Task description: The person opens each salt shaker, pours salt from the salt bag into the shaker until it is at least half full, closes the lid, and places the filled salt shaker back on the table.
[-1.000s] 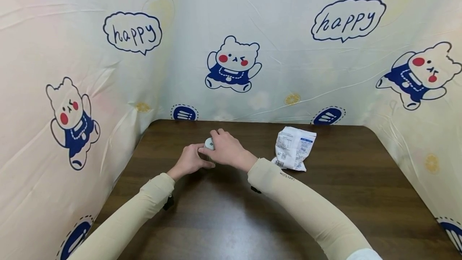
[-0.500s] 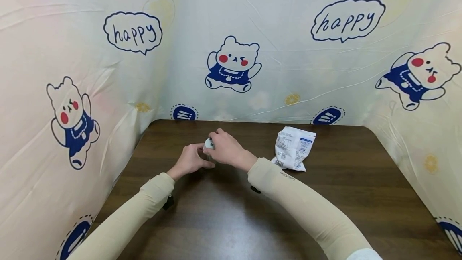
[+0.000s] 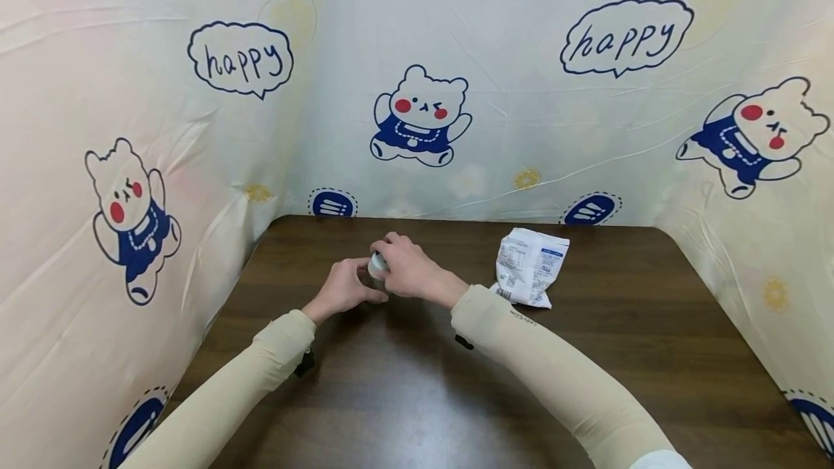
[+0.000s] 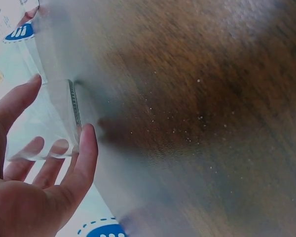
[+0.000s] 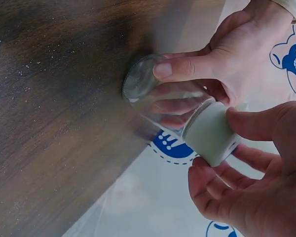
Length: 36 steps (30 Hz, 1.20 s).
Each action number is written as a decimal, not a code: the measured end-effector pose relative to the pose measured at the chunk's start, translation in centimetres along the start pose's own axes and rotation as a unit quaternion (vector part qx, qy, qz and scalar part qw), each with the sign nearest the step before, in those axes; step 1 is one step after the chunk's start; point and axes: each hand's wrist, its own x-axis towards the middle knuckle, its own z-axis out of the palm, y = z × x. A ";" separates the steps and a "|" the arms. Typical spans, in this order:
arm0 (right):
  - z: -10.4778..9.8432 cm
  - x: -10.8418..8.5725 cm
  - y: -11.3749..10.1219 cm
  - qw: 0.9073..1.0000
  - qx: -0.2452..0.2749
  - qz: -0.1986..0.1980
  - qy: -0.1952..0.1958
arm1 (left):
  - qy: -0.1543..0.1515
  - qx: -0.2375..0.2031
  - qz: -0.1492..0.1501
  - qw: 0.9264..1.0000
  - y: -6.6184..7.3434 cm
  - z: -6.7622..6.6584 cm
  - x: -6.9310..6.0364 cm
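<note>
Position: from where I stand beside the table [image 3: 423,382], the glass jar [image 5: 160,96] is near the far edge, closer to the far left corner than to the far right one. It is upright or nearly so, base toward the tabletop; I cannot tell whether the base bears on the wood.

Axis: the jar's long axis runs from the base at the table up to the pale lid [image 5: 212,133] at the neck. The lid lies between the fingers and thumb of the right hand [image 3: 410,266]; the glass body below it lies between those of the left hand [image 3: 342,288]. Neither hand is the nearer: both are in contact, the right above, the left below. In my judgement, this shared axis is the governing relation, since the two grips sit at different heights along it.

Fingers: the left thumb is on the near side of the glass, with the fingers curled round the far side. The right thumb and fingers are clamped on opposite sides of the lid. Whether the lid is fully seated cannot be told.

Surroundings: a white packet [image 3: 533,266] lies well apart from the jar, toward the far right corner. Beyond the far edge hangs a printed cloth [image 3: 521,121].
</note>
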 end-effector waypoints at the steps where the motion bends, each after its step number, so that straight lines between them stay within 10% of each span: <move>1: 0.0 0.0 0.0 1.000 -0.002 -0.004 -0.001 | 0.000 0.001 0.000 1.000 0.0 0.0 0.0; 36: 1.0 -4.0 1.3 0.991 0.079 -0.024 0.106 | 0.006 0.004 -0.009 1.000 0.1 0.0 0.0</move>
